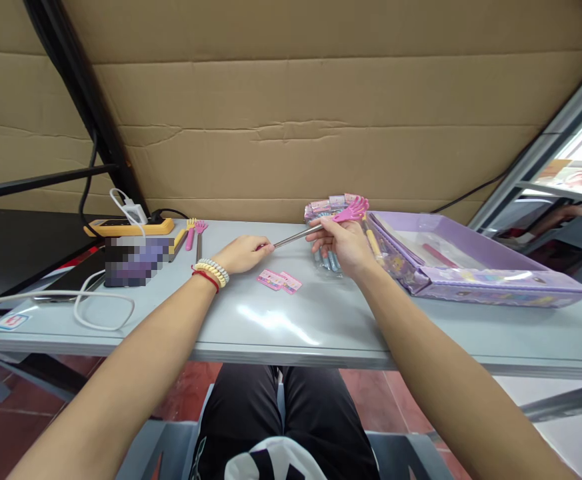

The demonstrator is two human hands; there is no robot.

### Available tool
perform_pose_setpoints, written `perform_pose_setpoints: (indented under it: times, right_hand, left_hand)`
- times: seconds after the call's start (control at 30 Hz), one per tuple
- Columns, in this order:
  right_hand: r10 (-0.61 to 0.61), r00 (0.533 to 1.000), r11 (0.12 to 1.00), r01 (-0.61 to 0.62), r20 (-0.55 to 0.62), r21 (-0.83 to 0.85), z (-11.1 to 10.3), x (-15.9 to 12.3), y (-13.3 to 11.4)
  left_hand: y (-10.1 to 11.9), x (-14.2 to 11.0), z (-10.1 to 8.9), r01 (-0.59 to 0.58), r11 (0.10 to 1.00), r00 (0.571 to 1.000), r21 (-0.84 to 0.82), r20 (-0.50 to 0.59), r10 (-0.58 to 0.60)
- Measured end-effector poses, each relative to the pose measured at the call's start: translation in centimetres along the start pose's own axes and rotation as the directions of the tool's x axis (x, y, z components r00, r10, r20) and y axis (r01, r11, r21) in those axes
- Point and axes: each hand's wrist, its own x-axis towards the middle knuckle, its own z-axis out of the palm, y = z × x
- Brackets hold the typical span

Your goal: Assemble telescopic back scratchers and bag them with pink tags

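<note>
I hold a telescopic back scratcher (315,227) above the grey table (321,327); it has a metal shaft and a pink claw head. My left hand (243,253) is closed round the handle end, wrist wearing beaded bracelets. My right hand (343,243) pinches the shaft just below the pink head. Under my right hand lies a pile of packaged scratchers (328,257). Two small pink label cards (279,281) lie on the table between my hands.
An open purple gift box (471,263) sits at the right. At the left are a yellow and a pink scratcher (194,235), a yellow power strip with a white charger (131,223), a phone and white cable (103,307). Cardboard lines the wall behind.
</note>
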Motion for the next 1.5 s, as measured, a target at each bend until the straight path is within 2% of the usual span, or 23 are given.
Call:
perform_pose_setpoints:
  times: [0.93,1.33,1.5]
  right_hand:
    - [0.047,0.998,0.999,-0.047,0.033,-0.001,-0.19,0.04,-0.04]
    - [0.041,0.998,0.999,-0.04,0.05,-0.016,-0.25,0.07,0.01]
    - [0.01,0.996,1.0,-0.01,0.085,-0.001,-0.15,-0.04,0.09]
  left_hand:
    - [0.27,-0.01,0.08,-0.008,0.994,0.999,0.105,0.038,0.004]
    - [0.3,-0.07,0.09,0.007,0.993,1.0,0.12,-0.022,-0.004]
    - [0.41,-0.07,0.1,0.03,0.993,0.999,0.11,-0.016,-0.029]
